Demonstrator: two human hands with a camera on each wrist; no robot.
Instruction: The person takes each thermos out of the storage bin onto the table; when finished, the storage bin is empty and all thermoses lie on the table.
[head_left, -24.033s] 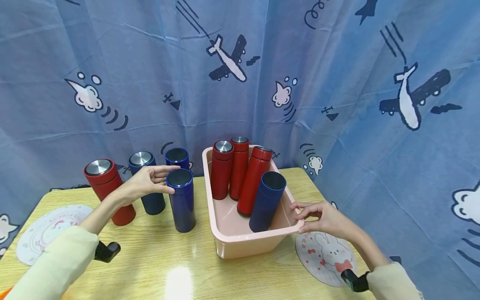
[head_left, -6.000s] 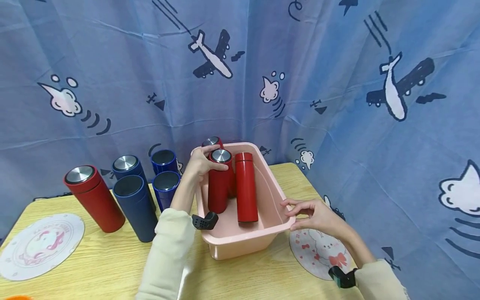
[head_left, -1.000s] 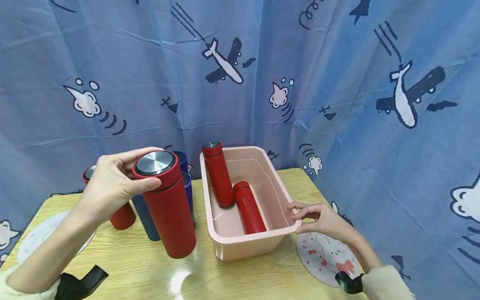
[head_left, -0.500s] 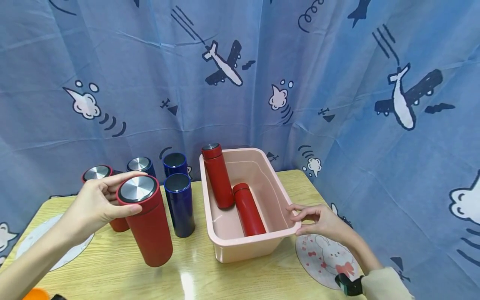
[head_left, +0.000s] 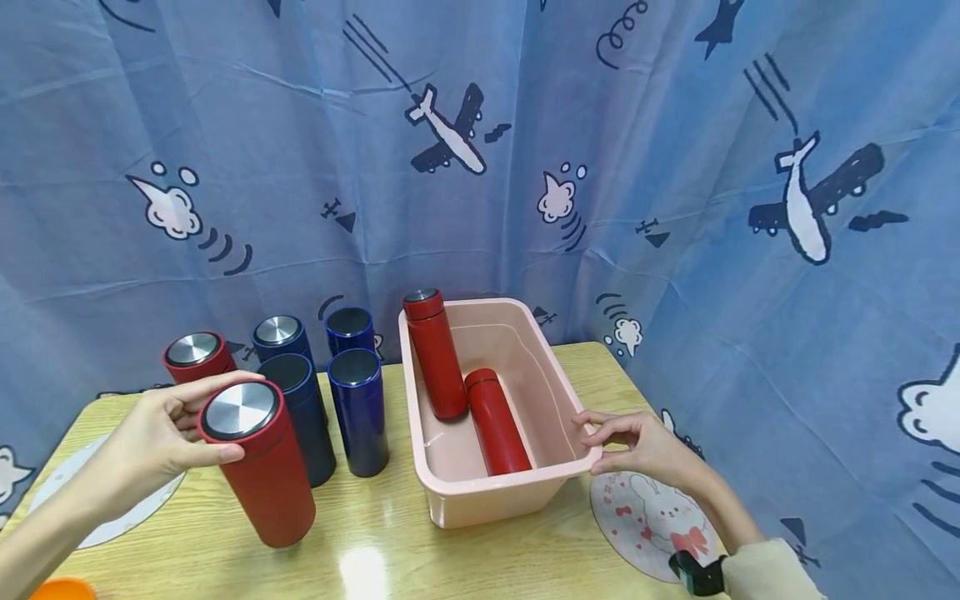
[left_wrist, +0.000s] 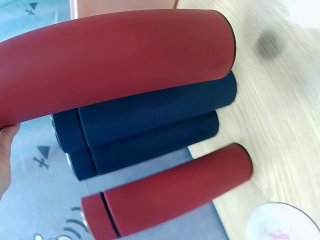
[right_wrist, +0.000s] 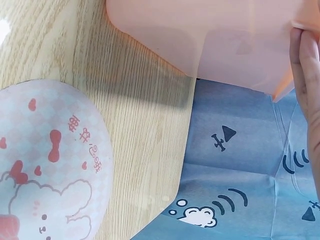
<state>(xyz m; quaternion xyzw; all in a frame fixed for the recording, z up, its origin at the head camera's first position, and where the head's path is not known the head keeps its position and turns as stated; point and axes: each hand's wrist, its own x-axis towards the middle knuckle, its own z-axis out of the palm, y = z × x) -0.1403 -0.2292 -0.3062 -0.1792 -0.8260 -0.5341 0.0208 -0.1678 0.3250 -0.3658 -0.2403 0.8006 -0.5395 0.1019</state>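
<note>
My left hand (head_left: pixel 153 437) grips a red thermos (head_left: pixel 270 492) with a silver lid near its top, thumb on the near side. The thermos stands slightly tilted, in front of a dark blue thermos (head_left: pixel 307 425); in the left wrist view the held red thermos (left_wrist: pixel 115 65) overlaps two dark blue ones. My right hand (head_left: pixel 637 446) pinches the right rim of a pink plastic bin (head_left: pixel 487 500). Inside the bin, one red thermos (head_left: pixel 438 358) leans in the back left corner and a shorter-looking red thermos (head_left: pixel 497 425) lies slanted along the floor.
Another red thermos (head_left: pixel 197 358) stands at the back left, partly hidden. Beside it are a second dark blue thermos (head_left: pixel 281 333) and two glossy blue ones, the nearer glossy blue thermos (head_left: pixel 358 417) close to the bin. Round mats (head_left: pixel 120 517) lie at both sides. An orange object (head_left: pixel 63 590) shows at the front left.
The blue thermos once in the bin stands on the table. A red thermos has come out too; my left hand has carried it left and lower. My right hand has stayed on the rim.
</note>
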